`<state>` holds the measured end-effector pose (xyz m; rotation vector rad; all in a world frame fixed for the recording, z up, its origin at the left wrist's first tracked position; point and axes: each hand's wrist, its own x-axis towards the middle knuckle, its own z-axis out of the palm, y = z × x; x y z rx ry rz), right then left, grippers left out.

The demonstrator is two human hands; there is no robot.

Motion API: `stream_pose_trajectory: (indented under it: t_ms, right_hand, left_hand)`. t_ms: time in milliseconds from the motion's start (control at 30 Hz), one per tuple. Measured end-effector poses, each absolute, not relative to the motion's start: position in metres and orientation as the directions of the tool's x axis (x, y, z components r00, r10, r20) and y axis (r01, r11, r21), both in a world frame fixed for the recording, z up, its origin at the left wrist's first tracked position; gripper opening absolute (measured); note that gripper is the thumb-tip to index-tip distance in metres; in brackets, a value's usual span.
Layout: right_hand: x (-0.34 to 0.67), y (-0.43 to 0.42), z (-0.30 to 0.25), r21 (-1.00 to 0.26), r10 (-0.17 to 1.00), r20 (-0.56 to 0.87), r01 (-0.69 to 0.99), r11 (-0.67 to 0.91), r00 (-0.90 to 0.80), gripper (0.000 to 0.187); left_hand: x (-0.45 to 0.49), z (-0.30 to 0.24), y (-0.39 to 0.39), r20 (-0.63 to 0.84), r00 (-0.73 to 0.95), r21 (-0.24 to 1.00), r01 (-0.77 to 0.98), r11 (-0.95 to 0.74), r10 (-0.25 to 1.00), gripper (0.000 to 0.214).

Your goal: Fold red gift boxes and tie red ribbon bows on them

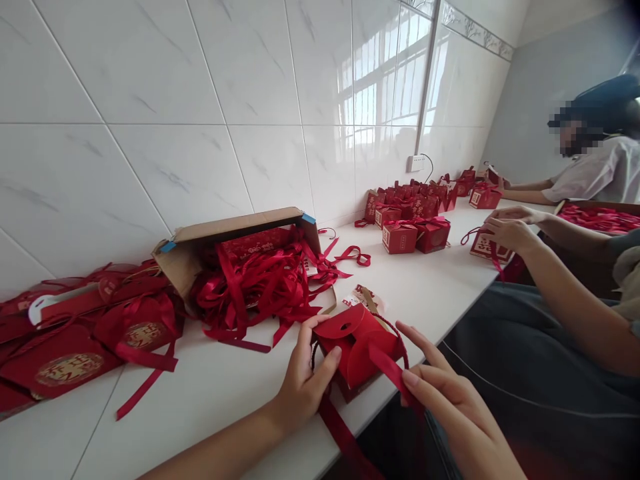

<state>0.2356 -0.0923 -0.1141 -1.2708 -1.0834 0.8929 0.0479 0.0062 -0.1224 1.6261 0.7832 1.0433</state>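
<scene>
A small red gift box (pixel 353 343) with overlapping rounded top flaps and a cord handle sits at the table's front edge. My left hand (pixel 305 373) grips its left side, with the thumb near the top edge. A red ribbon (pixel 385 368) comes out from the flaps on the right. My right hand (pixel 445 393) pinches this ribbon between thumb and finger, its other fingers partly extended beside the cord. Another length of ribbon hangs below the box over the table edge. Behind the box lies a small patterned piece (pixel 363 297), partly hidden.
A cardboard carton (pixel 240 225) lies on its side, spilling red ribbons (pixel 260 280). Larger red boxes (pixel 75 347) stand at left. Several small finished-looking boxes (pixel 400 237) line the white table (pixel 320 250) by the wall. At right, a co-worker's hands (pixel 515 233) handle a box; another person sits farther back.
</scene>
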Motion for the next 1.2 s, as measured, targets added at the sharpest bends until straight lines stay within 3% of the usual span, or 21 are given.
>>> stream_pose_trajectory:
  t_ms: [500,700,833,1067,1200]
  right_hand:
    - [0.249,-0.093,-0.117,-0.982,0.963,0.085,0.188,0.037,0.255,0.04]
    - [0.244,-0.087,-0.121,-0.926,0.94,0.181,0.372,0.063,0.29,0.039]
    - [0.243,-0.087,-0.122,-0.915,0.923,0.235,0.391,0.104,0.304,0.045]
    - [0.242,-0.091,-0.121,-0.872,0.899,0.323,0.461,0.161,0.297,0.034]
    - [0.237,-0.092,-0.115,-0.83,0.874,0.385,0.526,0.187,0.296,0.038]
  left_hand:
    - [0.044,-0.128,0.004,0.384,0.46,0.877,0.09,-0.473,0.8,0.041]
    - [0.043,-0.129,0.001,0.45,0.49,0.818,0.109,-0.564,0.747,0.043]
    - [0.045,-0.128,-0.002,0.48,0.505,0.788,0.109,-0.605,0.717,0.045]
    - [0.046,-0.124,-0.004,0.447,0.507,0.81,0.121,-0.574,0.737,0.043]
    - [0.046,-0.123,-0.004,0.446,0.518,0.809,0.116,-0.577,0.73,0.043]
